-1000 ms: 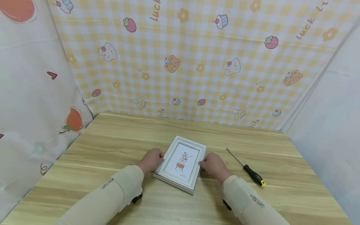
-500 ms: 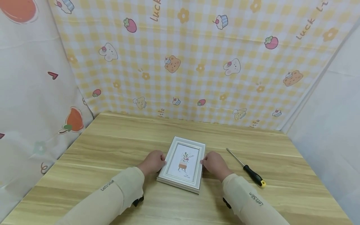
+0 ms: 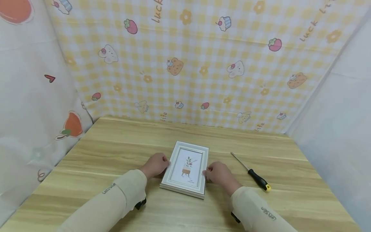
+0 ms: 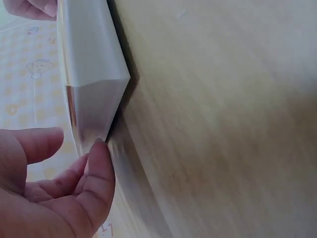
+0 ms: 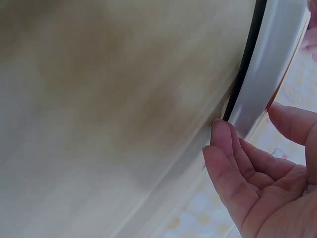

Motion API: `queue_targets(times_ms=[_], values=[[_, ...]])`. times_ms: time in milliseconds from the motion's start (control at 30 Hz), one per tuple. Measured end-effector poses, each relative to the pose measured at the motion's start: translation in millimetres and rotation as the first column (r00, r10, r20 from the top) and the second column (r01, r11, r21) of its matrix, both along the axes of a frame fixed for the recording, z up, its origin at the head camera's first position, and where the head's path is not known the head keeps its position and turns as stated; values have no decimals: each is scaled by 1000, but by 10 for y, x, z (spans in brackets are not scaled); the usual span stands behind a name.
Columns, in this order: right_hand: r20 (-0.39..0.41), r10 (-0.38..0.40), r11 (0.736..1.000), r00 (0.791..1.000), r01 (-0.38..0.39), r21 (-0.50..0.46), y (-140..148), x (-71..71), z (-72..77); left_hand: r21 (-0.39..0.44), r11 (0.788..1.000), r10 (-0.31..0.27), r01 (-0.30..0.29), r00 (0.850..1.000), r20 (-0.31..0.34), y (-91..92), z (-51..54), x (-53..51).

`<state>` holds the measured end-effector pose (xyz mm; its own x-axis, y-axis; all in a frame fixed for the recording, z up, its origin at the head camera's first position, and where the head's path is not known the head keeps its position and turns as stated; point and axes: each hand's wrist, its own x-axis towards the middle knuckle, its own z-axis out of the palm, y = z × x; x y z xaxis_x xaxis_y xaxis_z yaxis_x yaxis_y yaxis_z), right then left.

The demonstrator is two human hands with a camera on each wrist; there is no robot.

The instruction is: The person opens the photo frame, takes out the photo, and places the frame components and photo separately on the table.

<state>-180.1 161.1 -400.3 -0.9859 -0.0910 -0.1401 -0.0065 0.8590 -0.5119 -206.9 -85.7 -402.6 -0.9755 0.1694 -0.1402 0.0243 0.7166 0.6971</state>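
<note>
A white picture frame [image 3: 185,192] with a potted-plant print [image 3: 186,170] lies face up on the wooden table, slightly turned. My left hand [image 3: 156,164] is at its left edge. In the left wrist view, curled fingers touch the frame's lower side edge, and the thumb sits just off its face. On the opposite edge my right hand [image 3: 218,173] grips the frame. Seen from the right wrist, the thumb [image 5: 287,119] meets the front edge while the fingers [image 5: 223,141] curl at the underside. Parts of the fingertips are hidden.
A screwdriver [image 3: 256,177] with a black and yellow handle lies to the right of my right hand. Behind the table [image 3: 130,135] hangs a yellow checked cloth [image 3: 188,87]. Pale sheets [image 3: 34,112] close off the sides.
Between my hands the frame has turned slightly counterclockwise on the table, its near edge swinging right. My right hand has slid nearer along its edge. The head view has shifted a little.
</note>
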Motion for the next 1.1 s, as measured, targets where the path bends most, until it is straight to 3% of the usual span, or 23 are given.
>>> queue_targets(times_ms=[67,333,1100], values=[[-10,8,1000,1000,-8,2,-17,43,7,-12,1000,-6,5,1000,-28,6,7,0],[-39,22,999,999,-21,33,-37,63,36,11,1000,-14,14,1000,5,70,69,56],[-15,60,995,998,-59,83,61,-62,5,32,999,4,-3,999,-37,173,-2,151]])
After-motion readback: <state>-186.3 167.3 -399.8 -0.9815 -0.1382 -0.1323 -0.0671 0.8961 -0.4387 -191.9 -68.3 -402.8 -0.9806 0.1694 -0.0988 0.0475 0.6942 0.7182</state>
